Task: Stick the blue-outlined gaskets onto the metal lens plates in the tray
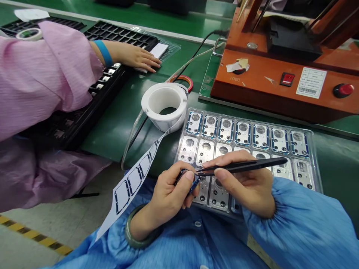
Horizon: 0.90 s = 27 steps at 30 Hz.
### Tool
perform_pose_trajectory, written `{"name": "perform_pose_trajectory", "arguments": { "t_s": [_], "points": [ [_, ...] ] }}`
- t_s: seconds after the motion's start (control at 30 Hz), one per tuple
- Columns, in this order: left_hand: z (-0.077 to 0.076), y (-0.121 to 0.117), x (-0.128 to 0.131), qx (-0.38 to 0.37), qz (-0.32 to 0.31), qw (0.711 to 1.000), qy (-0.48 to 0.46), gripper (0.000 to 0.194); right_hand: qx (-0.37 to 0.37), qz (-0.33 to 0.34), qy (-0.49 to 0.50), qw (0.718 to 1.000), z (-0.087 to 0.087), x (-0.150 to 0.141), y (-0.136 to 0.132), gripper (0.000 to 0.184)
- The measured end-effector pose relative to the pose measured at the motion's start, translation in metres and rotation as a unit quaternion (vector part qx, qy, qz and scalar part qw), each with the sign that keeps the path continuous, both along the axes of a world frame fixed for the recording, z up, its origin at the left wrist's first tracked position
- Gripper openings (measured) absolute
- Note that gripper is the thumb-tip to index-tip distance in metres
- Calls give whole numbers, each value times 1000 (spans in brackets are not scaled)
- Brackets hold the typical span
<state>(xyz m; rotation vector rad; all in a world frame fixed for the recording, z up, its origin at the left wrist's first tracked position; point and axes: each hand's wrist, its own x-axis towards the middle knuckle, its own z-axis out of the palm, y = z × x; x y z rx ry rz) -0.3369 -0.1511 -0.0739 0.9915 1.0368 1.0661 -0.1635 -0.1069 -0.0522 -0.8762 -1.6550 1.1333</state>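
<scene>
the work in hand is close fitting at a small blue-framed piece point(187, 181), pinched between the thumb and curled fingers of the left hand point(168, 196), near the tray point(252, 120). the right hand point(241, 183) is closed in a pen grip around black tweezers point(246, 166), their tips at the piece's edge; whether they have hold of it, i cannot tell. at this point, the job calls for a light, steady pinch at the tips.

in the tray, the far row of metal plates carries blue frames, while the row nearer the hands looks bare. a backing strip point(134, 179) with blue outlines runs from a white reel point(165, 104) toward the near left, past the left wrist.

to the left, a co-worker's hand point(131, 56) rests on a black tray point(120, 35), with a pink sleeve point(47, 74) reaching across the bench. an orange machine point(260, 78) stands at far right.
</scene>
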Motion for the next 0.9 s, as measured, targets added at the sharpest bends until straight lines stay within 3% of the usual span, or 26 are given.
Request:
{"name": "perform_pose_trajectory", "arguments": {
  "t_s": [0.9],
  "points": [
    [2, 1, 0, -22, -6, 1000, 2, 24, -1, -30, -18, 999, 2, -2, 0, 9]
  ]
}}
